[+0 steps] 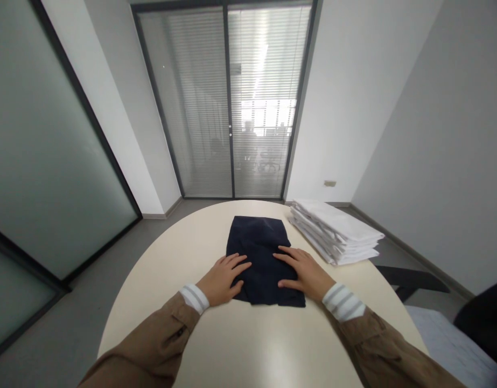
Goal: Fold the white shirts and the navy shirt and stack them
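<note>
A dark navy folded cloth (257,242) lies flat on a round cream table (183,253). My left hand (223,279) rests palm down on the cloth's near left corner, fingers stretched out. My right hand (305,272) lies flat on its near right part, fingers spread and pointing left. Neither hand grips anything. Both arms wear brown sleeves with striped white cuffs.
A stack of several folded white cloths (336,230) sits at the table's far right edge. A dark chair (418,280) stands to the right below the table. Glass doors with blinds (228,102) face me; a frosted glass wall (34,151) runs along the left.
</note>
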A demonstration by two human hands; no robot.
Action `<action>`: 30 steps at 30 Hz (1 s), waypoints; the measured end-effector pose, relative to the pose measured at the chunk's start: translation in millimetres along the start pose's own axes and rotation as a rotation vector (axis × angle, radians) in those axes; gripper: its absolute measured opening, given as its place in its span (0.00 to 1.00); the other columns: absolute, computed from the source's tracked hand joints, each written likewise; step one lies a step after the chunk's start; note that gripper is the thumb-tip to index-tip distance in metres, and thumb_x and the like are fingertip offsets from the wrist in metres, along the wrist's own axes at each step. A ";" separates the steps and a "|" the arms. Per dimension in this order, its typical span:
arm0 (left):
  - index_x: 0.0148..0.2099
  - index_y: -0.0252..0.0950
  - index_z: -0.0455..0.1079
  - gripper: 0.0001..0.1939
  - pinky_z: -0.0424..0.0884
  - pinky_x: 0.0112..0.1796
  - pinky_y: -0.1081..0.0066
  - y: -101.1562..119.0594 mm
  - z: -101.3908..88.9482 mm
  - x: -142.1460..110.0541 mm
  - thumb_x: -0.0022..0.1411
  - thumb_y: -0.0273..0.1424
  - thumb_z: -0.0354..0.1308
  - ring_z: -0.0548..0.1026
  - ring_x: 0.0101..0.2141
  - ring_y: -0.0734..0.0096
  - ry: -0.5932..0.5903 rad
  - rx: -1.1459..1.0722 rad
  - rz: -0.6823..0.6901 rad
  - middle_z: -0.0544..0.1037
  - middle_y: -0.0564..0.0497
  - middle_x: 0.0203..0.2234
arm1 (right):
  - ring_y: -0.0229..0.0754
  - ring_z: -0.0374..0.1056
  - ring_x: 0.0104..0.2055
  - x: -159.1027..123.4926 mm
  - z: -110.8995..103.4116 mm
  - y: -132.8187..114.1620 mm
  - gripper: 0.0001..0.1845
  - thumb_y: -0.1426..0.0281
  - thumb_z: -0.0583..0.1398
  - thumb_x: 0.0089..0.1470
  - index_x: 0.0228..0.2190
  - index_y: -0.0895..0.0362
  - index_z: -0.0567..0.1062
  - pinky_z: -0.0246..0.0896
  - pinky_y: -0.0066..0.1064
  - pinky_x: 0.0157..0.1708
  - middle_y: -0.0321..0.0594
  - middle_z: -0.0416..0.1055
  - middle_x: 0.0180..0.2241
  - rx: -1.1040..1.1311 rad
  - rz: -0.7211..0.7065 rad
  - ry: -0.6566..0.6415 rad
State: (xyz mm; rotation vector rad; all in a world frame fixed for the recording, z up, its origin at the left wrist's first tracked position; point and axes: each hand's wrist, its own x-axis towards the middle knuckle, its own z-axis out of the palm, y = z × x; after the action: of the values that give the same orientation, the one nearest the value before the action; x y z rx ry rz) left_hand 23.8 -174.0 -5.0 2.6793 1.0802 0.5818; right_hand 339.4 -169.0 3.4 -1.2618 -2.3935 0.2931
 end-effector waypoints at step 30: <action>0.33 0.37 0.71 0.07 0.70 0.50 0.62 -12.7 1.1 8.3 0.62 0.35 0.58 0.77 0.43 0.62 0.327 -0.567 -0.319 0.79 0.46 0.40 | 0.48 0.71 0.45 2.6 2.7 2.6 0.14 0.65 0.53 0.59 0.28 0.55 0.75 0.63 0.41 0.49 0.45 0.75 0.39 0.549 0.084 0.224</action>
State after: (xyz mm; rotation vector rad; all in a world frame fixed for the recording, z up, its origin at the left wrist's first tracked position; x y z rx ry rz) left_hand 21.8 -159.2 -7.8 1.9252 1.1688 1.0920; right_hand 338.8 -165.3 0.7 -1.0666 -1.8906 0.7339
